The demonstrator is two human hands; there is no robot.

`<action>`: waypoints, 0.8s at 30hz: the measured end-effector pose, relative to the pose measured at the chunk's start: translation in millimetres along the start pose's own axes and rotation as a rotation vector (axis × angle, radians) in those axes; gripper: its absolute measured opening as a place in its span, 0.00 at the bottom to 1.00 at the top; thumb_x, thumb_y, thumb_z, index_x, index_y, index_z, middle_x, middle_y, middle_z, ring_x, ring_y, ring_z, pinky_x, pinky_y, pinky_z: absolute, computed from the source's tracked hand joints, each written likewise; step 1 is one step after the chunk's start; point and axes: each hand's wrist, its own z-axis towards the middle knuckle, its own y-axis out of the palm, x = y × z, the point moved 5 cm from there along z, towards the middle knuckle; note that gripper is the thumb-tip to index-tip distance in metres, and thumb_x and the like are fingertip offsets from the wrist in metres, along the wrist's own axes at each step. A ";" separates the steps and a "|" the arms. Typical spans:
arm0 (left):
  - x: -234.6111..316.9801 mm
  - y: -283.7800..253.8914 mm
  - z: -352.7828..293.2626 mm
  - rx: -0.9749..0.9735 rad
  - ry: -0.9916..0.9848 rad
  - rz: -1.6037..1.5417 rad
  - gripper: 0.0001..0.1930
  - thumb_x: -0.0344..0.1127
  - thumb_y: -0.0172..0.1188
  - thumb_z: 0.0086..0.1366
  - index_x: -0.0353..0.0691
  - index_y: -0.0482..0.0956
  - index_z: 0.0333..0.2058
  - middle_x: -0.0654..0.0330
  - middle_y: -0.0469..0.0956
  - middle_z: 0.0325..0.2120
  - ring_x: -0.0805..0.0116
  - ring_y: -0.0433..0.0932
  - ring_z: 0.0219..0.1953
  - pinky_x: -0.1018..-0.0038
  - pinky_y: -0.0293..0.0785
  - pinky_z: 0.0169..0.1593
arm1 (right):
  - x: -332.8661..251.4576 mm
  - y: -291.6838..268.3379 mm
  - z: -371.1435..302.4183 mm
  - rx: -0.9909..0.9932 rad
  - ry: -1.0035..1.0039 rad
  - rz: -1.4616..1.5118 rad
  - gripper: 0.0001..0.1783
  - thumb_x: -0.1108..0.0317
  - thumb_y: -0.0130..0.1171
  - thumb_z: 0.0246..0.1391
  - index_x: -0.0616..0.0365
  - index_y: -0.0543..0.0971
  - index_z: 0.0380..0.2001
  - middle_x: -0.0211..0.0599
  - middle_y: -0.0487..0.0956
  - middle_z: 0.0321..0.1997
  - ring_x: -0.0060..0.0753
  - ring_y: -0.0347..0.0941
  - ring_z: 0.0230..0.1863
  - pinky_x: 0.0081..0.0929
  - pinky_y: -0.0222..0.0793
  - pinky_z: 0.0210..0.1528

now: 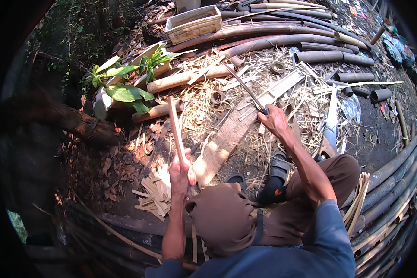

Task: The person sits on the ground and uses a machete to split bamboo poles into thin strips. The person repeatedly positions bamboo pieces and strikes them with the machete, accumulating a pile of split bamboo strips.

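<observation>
While gripped upright in the left hand [180, 172], bamboo strip [175, 127] with long axis running up and away. Curved blade [243, 85] clenched by right hand [274, 119], raised to the strip's right, well apart.

1. Shallow wooden crate [193, 23] at top, beside long bamboo poles [273, 31].
2. Green leafy plant [125, 83] on the left, next to a dark tree trunk [65, 118].
3. Pile of short split bamboo slats [155, 190] on the ground.
4. Cut bamboo tube sections [356, 76] on the right.
5. Dry shavings and straw litter [204, 99] across the middle.
</observation>
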 end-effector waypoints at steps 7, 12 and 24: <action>-36.9 20.9 109.3 0.243 0.237 -0.061 0.11 0.31 0.44 0.64 0.35 0.66 0.44 0.53 0.77 0.30 0.58 0.77 0.40 0.59 0.69 0.54 | -40.2 16.4 -97.2 0.025 -0.042 0.276 0.22 0.53 0.57 0.56 0.57 0.73 0.47 0.51 0.81 0.29 0.49 0.79 0.30 0.43 0.73 0.34; -116.1 4.6 113.3 0.322 0.223 0.098 0.10 0.28 0.46 0.66 0.32 0.68 0.44 0.49 0.77 0.44 0.59 0.76 0.47 0.65 0.70 0.56 | -6.6 56.5 -157.1 -0.005 0.080 0.412 0.24 0.55 0.58 0.58 0.56 0.71 0.53 0.53 0.80 0.35 0.54 0.79 0.37 0.43 0.72 0.40; 17.8 -3.4 92.6 0.535 0.514 -0.129 0.06 0.34 0.45 0.74 0.38 0.67 0.42 0.63 0.67 0.32 0.74 0.65 0.33 0.73 0.67 0.43 | -77.6 111.7 -163.0 -0.315 0.024 0.554 0.19 0.56 0.50 0.65 0.57 0.70 0.52 0.53 0.75 0.24 0.52 0.76 0.26 0.42 0.67 0.30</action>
